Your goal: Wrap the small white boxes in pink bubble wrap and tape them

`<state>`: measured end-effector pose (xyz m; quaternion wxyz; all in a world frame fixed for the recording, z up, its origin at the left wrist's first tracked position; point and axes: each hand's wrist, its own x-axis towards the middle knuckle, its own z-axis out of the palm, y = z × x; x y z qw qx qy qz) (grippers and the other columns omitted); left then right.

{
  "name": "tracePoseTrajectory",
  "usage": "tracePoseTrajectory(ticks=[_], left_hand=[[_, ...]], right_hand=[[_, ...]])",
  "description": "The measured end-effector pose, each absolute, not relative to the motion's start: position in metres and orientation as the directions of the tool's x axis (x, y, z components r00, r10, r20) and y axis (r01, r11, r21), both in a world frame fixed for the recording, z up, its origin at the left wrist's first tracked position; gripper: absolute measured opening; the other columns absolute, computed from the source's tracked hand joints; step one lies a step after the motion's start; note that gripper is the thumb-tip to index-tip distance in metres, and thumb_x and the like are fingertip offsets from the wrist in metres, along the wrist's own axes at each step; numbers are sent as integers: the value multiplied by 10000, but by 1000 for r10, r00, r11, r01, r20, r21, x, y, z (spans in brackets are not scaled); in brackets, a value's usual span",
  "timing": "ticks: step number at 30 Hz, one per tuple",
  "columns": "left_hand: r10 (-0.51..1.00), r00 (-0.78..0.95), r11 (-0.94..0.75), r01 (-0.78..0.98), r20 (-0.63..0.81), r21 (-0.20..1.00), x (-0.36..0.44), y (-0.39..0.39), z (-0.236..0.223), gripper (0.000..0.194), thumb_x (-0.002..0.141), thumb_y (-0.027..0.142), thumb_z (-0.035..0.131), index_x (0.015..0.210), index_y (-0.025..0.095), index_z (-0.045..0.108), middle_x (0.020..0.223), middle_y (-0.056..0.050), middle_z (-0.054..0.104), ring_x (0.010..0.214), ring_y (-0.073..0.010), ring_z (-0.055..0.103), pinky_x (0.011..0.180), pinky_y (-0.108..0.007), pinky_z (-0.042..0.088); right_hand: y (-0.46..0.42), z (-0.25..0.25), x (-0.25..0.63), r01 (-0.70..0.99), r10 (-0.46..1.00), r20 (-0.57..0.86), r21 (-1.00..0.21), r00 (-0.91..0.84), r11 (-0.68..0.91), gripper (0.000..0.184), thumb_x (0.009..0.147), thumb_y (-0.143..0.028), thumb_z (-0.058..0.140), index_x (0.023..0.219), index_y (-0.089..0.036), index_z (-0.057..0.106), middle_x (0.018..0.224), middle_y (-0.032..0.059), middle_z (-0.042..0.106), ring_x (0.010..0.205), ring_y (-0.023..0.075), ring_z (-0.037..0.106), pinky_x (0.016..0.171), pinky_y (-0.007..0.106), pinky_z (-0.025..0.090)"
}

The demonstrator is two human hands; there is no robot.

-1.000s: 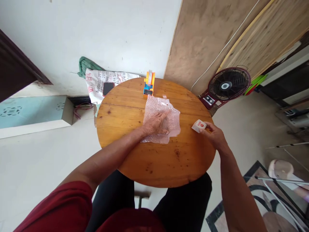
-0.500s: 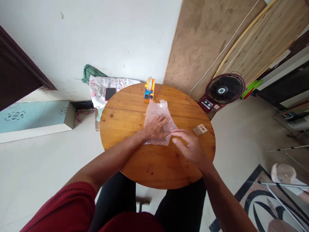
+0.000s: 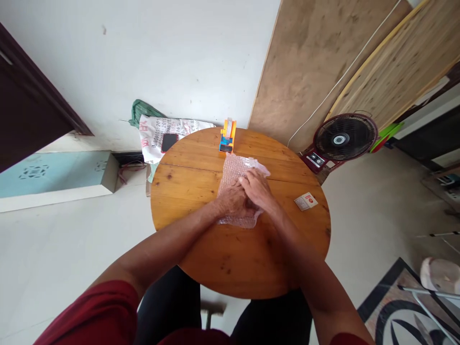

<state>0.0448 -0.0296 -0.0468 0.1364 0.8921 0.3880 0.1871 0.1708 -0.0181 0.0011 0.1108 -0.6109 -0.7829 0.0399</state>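
A piece of clear, pinkish bubble wrap (image 3: 233,168) lies on the round wooden table (image 3: 187,191) in front of me. My left hand (image 3: 233,199) rests flat on its middle, fingers pointing to the far right and partly covered by the other hand. My right hand (image 3: 257,188) lies over the wrap's right side, its fingers stretched out and its fingertips meeting my left hand. Whatever may be under the wrap is hidden. Just beyond the wrap's far edge stands an orange and blue tape dispenser (image 3: 227,136).
A small printed card (image 3: 305,201) lies at the table's right. At the far left edge are a dark phone (image 3: 168,142) and a white printed sack (image 3: 153,132). A dark red fan (image 3: 339,139) stands beyond the right edge, near the wall.
My right hand has let go of the wrap's near right edge and moved up and left onto the wrap, against my left hand. The view has shifted slightly.
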Motion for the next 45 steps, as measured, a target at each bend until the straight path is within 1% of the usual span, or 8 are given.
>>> tracePoseTrajectory(ticks=[4, 8, 11, 15, 21, 32, 38, 45], left_hand=[[652, 724, -741, 546, 224, 392, 40, -24, -40, 945, 805, 630, 662, 1526, 78, 399, 1542, -218, 441, 1431, -393, 397, 1211, -535, 301], [710, 649, -690, 561, 273, 458, 34, -18, -33, 789, 918, 494, 580, 1542, 65, 357, 1570, -206, 419, 1461, -306, 393, 1216, -436, 339], [800, 540, -599, 698, 261, 392, 25, -11, -28, 666, 959, 439, 529, 1516, 91, 418, 1597, -179, 401, 1495, -326, 336, 1223, -481, 311], [888, 426, -459, 845, 173, 274, 16, -5, -30, 732, 954, 578, 510, 1506, 104, 433, 1589, -197, 408, 1495, -374, 325, 1200, -545, 299], [903, 410, -427, 888, 129, 169, 17, -6, -39, 811, 934, 674, 478, 1516, 112, 423, 1627, -218, 333, 1529, -374, 265, 1233, -536, 208], [944, 314, -330, 918, 102, 220, 16, -9, -31, 725, 967, 633, 427, 1489, 130, 443, 1639, -211, 315, 1539, -384, 241, 1221, -627, 170], [851, 500, -525, 821, 162, 223, 19, -8, -30, 701, 981, 521, 467, 1536, 103, 373, 1677, -202, 222, 1576, -338, 155, 1263, -518, 145], [881, 470, -469, 857, 53, 213, 15, -10, -32, 761, 965, 636, 440, 1529, 127, 396, 1653, -232, 266, 1557, -410, 174, 1216, -639, 143]], right_hand=[[-14, -24, 215, 962, 977, 195, -240, -81, 128, 515, 1026, -325, 329, 1384, -40, 564, 1507, 205, 522, 1408, 303, 464, 1178, 442, 339], [-20, -36, 230, 967, 978, 193, -226, -72, 116, 553, 1027, -345, 318, 1474, -71, 493, 1563, 175, 471, 1444, 310, 432, 1180, 464, 340], [-22, -37, 228, 976, 981, 169, -178, -95, 125, 544, 1025, -368, 343, 1480, -117, 503, 1584, 146, 453, 1457, 326, 413, 1184, 484, 324], [-23, -36, 229, 985, 985, 143, -130, -95, 114, 555, 1027, -397, 347, 1500, -140, 481, 1614, 120, 416, 1480, 333, 377, 1196, 508, 291], [-22, -38, 242, 992, 989, 133, -106, -61, 75, 587, 1033, -446, 313, 1519, -145, 449, 1617, 111, 412, 1494, 313, 353, 1204, 538, 254], [-22, -35, 241, 992, 991, 125, -112, -39, 53, 595, 1026, -420, 301, 1519, -118, 442, 1615, 126, 412, 1492, 320, 350, 1200, 541, 244], [-21, -35, 242, 991, 992, 113, -117, -53, 66, 593, 1019, -421, 308, 1502, -115, 465, 1605, 144, 423, 1481, 338, 359, 1186, 565, 252], [-21, -36, 247, 991, 989, 127, -106, -70, 83, 587, 1014, -434, 328, 1500, -138, 469, 1596, 136, 439, 1468, 340, 372, 1174, 558, 257]])
